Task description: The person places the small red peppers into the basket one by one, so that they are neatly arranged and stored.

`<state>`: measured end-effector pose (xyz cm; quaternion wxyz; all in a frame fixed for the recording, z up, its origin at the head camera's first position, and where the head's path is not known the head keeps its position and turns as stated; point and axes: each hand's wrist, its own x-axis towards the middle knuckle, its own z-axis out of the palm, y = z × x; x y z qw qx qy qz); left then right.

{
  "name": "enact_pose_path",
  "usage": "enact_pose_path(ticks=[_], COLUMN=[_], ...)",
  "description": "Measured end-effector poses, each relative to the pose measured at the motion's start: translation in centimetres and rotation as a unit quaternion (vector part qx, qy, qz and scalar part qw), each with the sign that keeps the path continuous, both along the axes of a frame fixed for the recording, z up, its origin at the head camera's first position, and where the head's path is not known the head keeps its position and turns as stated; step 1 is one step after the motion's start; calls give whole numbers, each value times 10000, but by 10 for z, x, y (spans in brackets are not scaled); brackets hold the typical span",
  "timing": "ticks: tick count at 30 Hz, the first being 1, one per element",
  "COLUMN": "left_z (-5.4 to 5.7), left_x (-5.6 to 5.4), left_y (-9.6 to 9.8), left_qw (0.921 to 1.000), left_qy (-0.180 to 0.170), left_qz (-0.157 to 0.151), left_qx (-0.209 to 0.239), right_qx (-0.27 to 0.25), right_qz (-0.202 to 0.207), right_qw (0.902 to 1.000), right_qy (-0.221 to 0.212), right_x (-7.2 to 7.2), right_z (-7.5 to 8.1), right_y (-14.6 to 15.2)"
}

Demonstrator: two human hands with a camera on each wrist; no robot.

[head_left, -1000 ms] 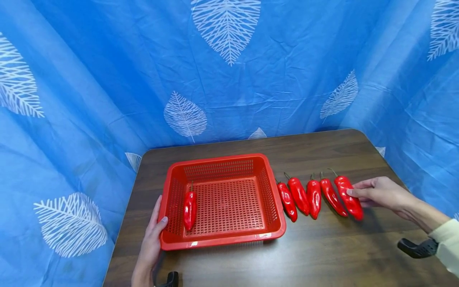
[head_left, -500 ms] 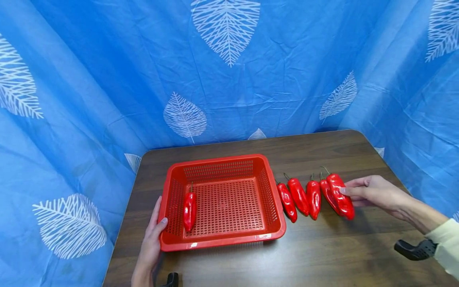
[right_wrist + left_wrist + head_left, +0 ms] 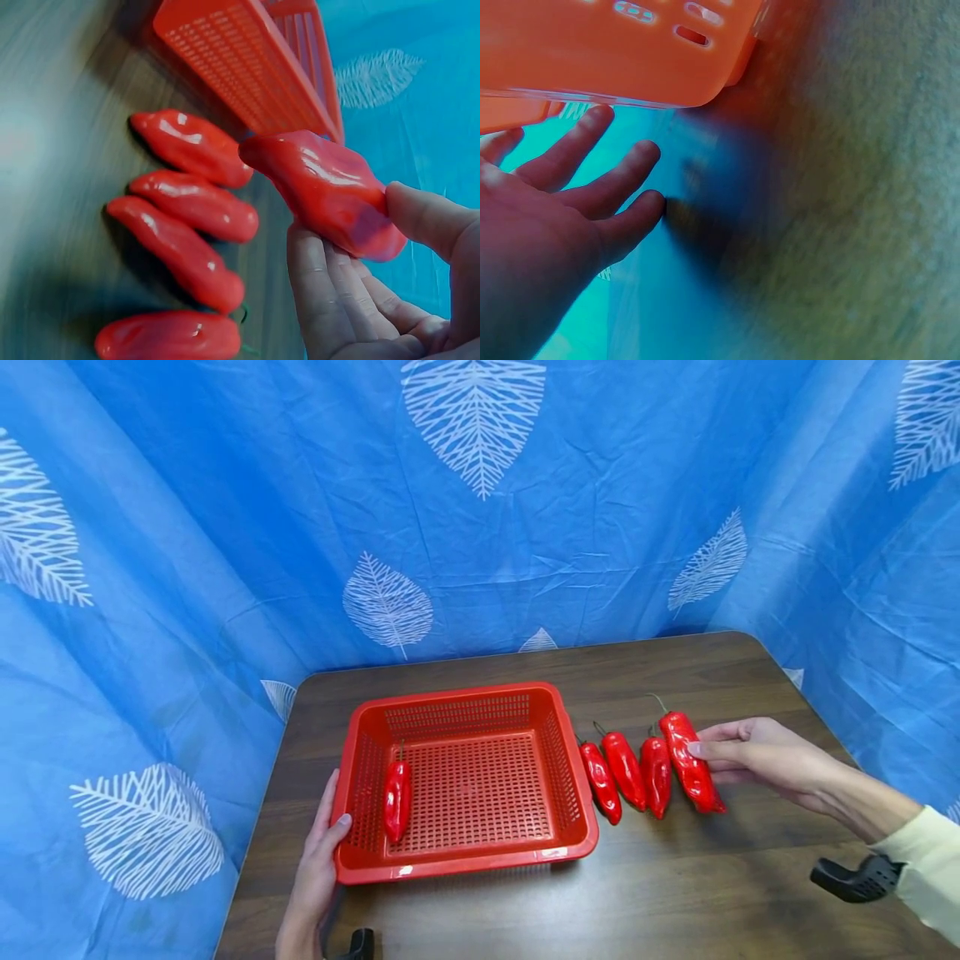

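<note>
"Right hand (image 3: pixel 757 753)?"
"Thumb and fingers pinch a pepper (image 3: pixel 686 772), held over the table (image 3: pixel 675 885) near other peppers (image 3: pixel 623 770)."
"Left hand (image 3: pixel 317 867)?"
"Fingers loosely spread, thumb at the basket (image 3: pixel 465 865) rim."

The bench (image 3: pixel 450 918) was looked down on from above by the head camera, faced toward the curtain (image 3: pixel 585 527) at twelve o'clock. Both wrist views were set close, turned sideways, the bench seen at three o'clock in the left, nine in the right. The basket (image 3: pixel 465 865) was shared by all three, the peppers (image 3: pixel 623 768) by head and right wrist.
</note>
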<state>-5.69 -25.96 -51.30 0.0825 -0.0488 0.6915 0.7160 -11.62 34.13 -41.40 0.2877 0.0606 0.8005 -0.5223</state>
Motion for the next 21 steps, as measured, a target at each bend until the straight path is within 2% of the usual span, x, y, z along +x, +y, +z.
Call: enact_pose_path(ticks=[12,21], left_z=[1,0], left_x=[-1,-1], left_y=[0,1], left_qw=[10000,10000], left_qy=[-31,-52], left_qz=[1,-29], left_qx=[-20,-24], right_qx=[-289,-208], right_qz=[177,250], right_qw=[9994,9994], right_qy=[50,98], right_x=[0,-5], right_z=[10,21], right_y=[-29,-56])
